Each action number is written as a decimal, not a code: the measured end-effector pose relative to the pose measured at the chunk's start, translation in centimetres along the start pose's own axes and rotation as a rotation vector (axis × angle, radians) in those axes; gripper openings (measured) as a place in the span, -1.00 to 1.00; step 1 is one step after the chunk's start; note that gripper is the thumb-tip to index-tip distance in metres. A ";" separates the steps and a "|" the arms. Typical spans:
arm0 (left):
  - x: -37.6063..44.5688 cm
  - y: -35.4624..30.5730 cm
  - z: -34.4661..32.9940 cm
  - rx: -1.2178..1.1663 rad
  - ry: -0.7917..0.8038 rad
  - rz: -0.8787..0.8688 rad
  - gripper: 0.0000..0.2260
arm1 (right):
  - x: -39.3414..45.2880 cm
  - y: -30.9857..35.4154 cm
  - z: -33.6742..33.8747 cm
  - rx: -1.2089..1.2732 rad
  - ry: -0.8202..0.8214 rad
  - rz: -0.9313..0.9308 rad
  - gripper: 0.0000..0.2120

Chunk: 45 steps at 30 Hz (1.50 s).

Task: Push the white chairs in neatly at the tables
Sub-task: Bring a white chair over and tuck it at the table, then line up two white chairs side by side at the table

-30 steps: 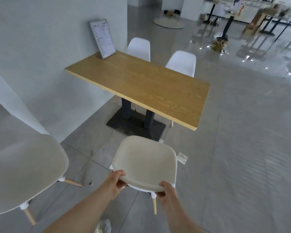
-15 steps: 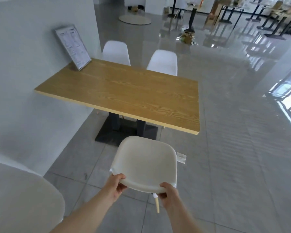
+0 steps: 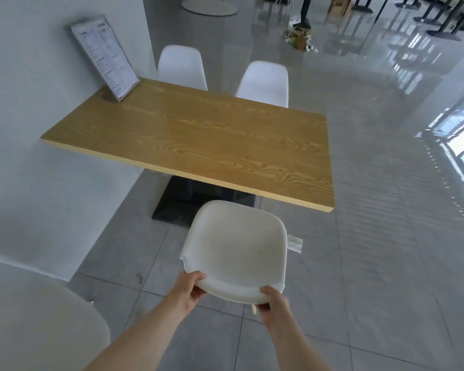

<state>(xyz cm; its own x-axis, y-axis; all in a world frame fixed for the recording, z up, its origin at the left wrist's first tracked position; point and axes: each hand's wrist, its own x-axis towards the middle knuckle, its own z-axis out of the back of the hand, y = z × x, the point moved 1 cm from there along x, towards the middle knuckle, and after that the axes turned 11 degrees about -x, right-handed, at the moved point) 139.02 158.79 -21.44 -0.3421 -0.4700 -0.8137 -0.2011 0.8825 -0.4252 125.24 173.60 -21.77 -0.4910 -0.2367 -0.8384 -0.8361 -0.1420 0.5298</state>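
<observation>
A white chair (image 3: 235, 246) stands on the floor in front of the wooden table (image 3: 198, 137), its front edge close to the table's near edge. My left hand (image 3: 189, 289) grips the left side of its backrest top. My right hand (image 3: 273, 303) grips the right side of that same rim. Two more white chairs (image 3: 181, 66) (image 3: 264, 83) stand at the table's far side, their backs rising above the tabletop. Another white chair (image 3: 38, 328) fills the lower left corner, close to me.
The table abuts a white wall (image 3: 24, 183) on the left and rests on a black base (image 3: 182, 202). A framed menu (image 3: 105, 58) leans on the wall at the table's far corner. A paper scrap (image 3: 295, 243) lies on the grey tile floor. Black table bases (image 3: 445, 30) stand far back.
The chair in my hands has moved forward toward the table, and I have followed it. The chair at lower left has slid further out of view.
</observation>
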 end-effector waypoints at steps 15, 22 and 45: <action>2.3 1.7 -1.5 0.055 -0.041 0.059 -0.70 | 2.6 2.1 1.2 -0.079 -0.092 -0.006 -0.75; 1.8 0.8 -1.2 0.128 -0.003 0.111 -0.68 | 2.3 -0.5 0.8 0.062 -0.255 0.063 -0.67; -13.5 -5.9 27.6 -0.160 -0.166 -0.140 -0.82 | -13.1 -18.0 -12.7 -0.166 0.125 0.117 -0.62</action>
<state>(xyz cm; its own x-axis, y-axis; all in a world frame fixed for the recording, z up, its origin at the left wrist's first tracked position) 170.12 160.46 -18.91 -0.1484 -0.5662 -0.8108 -0.3834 0.7887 -0.4806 149.80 167.02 -18.72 -0.5396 -0.3763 -0.7531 -0.7188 -0.2599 0.6448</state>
